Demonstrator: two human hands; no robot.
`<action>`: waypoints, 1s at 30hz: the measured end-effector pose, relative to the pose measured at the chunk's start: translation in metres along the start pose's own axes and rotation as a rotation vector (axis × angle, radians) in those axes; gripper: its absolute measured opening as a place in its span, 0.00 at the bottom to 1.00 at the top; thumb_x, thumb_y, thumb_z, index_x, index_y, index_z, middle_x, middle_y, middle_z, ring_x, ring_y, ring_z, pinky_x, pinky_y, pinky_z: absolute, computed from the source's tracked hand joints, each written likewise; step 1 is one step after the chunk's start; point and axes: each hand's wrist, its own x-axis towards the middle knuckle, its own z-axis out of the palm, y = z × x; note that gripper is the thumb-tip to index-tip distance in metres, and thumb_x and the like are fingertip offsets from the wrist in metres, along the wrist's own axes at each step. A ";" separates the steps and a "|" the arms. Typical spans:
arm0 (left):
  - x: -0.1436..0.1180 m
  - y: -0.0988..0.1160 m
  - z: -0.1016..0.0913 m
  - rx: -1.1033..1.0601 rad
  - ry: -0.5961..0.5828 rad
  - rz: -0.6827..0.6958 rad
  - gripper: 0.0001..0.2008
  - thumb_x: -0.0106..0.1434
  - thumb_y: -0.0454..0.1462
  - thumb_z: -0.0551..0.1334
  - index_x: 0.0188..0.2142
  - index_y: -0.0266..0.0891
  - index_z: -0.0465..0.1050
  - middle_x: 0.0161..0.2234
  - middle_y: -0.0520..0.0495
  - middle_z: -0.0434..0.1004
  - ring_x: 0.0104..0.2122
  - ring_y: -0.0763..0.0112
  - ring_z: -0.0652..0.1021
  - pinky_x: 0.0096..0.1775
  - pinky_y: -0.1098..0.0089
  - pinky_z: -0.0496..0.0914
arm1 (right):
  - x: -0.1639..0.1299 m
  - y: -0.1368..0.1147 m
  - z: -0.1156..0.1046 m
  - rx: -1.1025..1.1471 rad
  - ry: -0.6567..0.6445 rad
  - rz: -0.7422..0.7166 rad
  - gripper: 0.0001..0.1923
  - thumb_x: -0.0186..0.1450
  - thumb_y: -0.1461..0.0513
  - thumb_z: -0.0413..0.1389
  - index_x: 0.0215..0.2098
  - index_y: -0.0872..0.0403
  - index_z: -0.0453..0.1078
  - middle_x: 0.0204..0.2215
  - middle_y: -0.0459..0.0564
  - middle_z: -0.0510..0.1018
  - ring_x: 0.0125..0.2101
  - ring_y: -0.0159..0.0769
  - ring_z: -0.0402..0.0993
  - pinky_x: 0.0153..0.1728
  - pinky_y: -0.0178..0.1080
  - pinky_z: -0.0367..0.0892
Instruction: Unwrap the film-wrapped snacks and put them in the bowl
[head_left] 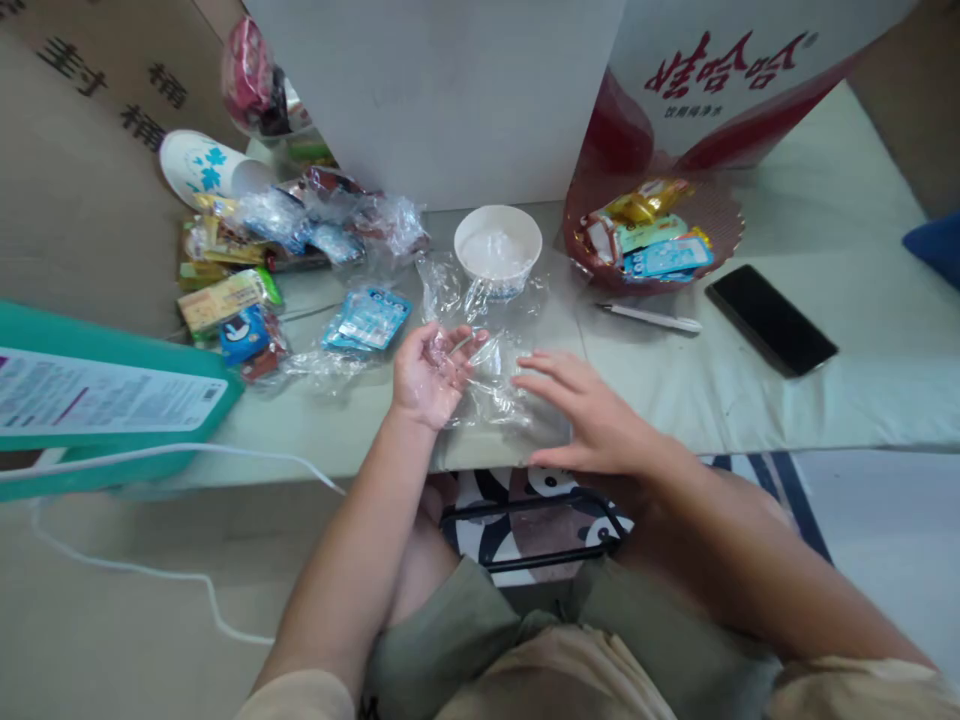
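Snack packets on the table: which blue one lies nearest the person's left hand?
The light-blue packet lying alone just left of the left hand; the other blue ones sit farther off, in the left pile and the red basket.
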 end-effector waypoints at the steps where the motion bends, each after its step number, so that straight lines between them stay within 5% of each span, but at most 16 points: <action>1: -0.001 -0.001 0.000 0.013 0.000 0.007 0.12 0.58 0.47 0.61 0.27 0.43 0.64 0.35 0.45 0.84 0.45 0.61 0.85 0.25 0.74 0.76 | -0.001 -0.005 0.018 -0.001 0.005 0.034 0.25 0.66 0.49 0.61 0.57 0.52 0.72 0.61 0.61 0.76 0.63 0.57 0.70 0.59 0.61 0.68; 4: -0.003 -0.003 -0.004 0.041 0.051 -0.001 0.11 0.57 0.46 0.62 0.28 0.42 0.66 0.34 0.46 0.83 0.40 0.64 0.86 0.27 0.74 0.77 | -0.003 -0.009 0.044 0.050 0.083 0.103 0.07 0.69 0.60 0.54 0.41 0.50 0.74 0.52 0.54 0.83 0.61 0.50 0.74 0.60 0.57 0.66; 9: -0.005 -0.003 -0.023 0.254 0.203 0.033 0.09 0.55 0.44 0.63 0.28 0.40 0.70 0.29 0.46 0.81 0.27 0.69 0.82 0.24 0.75 0.72 | -0.010 -0.010 0.026 0.180 0.260 0.166 0.05 0.64 0.66 0.52 0.34 0.48 0.65 0.32 0.46 0.84 0.36 0.40 0.83 0.49 0.49 0.72; 12: -0.015 0.001 -0.036 0.367 0.220 0.287 0.12 0.57 0.48 0.63 0.33 0.43 0.73 0.38 0.44 0.83 0.36 0.65 0.84 0.31 0.70 0.76 | -0.015 -0.013 0.018 0.201 0.305 0.151 0.06 0.61 0.66 0.51 0.33 0.47 0.62 0.32 0.47 0.84 0.38 0.43 0.84 0.47 0.49 0.73; 15: -0.029 0.004 -0.040 0.718 -0.045 0.619 0.20 0.52 0.50 0.71 0.41 0.46 0.76 0.57 0.43 0.79 0.62 0.53 0.76 0.57 0.56 0.74 | -0.019 -0.012 0.014 0.228 0.290 0.111 0.07 0.58 0.67 0.52 0.32 0.48 0.62 0.38 0.50 0.85 0.48 0.47 0.83 0.50 0.51 0.72; 17: -0.036 0.003 -0.038 1.009 -0.265 0.671 0.20 0.49 0.48 0.75 0.40 0.46 0.78 0.61 0.43 0.76 0.70 0.47 0.65 0.68 0.48 0.61 | -0.022 -0.007 0.010 0.265 0.237 0.087 0.05 0.58 0.66 0.52 0.31 0.48 0.63 0.44 0.52 0.86 0.55 0.51 0.80 0.53 0.54 0.71; 19: -0.038 0.001 -0.036 1.157 -0.353 0.664 0.12 0.53 0.46 0.73 0.34 0.45 0.79 0.58 0.43 0.80 0.70 0.47 0.66 0.69 0.45 0.56 | -0.025 0.000 0.005 0.313 0.175 0.075 0.03 0.62 0.61 0.52 0.35 0.48 0.66 0.48 0.54 0.85 0.59 0.52 0.76 0.56 0.56 0.70; 22: -0.035 -0.003 -0.036 1.044 -0.264 0.692 0.11 0.60 0.47 0.68 0.27 0.44 0.75 0.50 0.44 0.84 0.63 0.51 0.74 0.67 0.47 0.61 | -0.032 0.009 0.003 0.306 0.088 0.050 0.26 0.64 0.45 0.56 0.55 0.49 0.68 0.58 0.61 0.79 0.66 0.57 0.68 0.62 0.60 0.64; 25: -0.031 -0.004 -0.041 0.762 -0.114 0.669 0.17 0.60 0.53 0.66 0.27 0.44 0.72 0.41 0.43 0.86 0.51 0.55 0.82 0.60 0.52 0.70 | -0.038 0.014 0.014 0.176 0.005 0.025 0.49 0.55 0.33 0.62 0.66 0.48 0.63 0.68 0.63 0.68 0.71 0.61 0.57 0.67 0.66 0.55; 27: -0.029 -0.005 -0.044 0.658 -0.065 0.647 0.19 0.60 0.55 0.66 0.28 0.44 0.72 0.37 0.44 0.86 0.45 0.58 0.84 0.54 0.56 0.74 | -0.038 0.014 0.027 0.077 0.017 0.037 0.46 0.55 0.34 0.63 0.65 0.45 0.66 0.70 0.60 0.65 0.72 0.61 0.54 0.67 0.67 0.53; 30: -0.028 -0.004 -0.046 0.682 -0.099 0.664 0.15 0.62 0.50 0.66 0.29 0.44 0.72 0.36 0.45 0.86 0.42 0.60 0.85 0.51 0.59 0.75 | -0.033 0.009 0.038 -0.032 0.193 0.097 0.22 0.65 0.44 0.60 0.53 0.42 0.75 0.67 0.54 0.70 0.71 0.57 0.59 0.66 0.65 0.57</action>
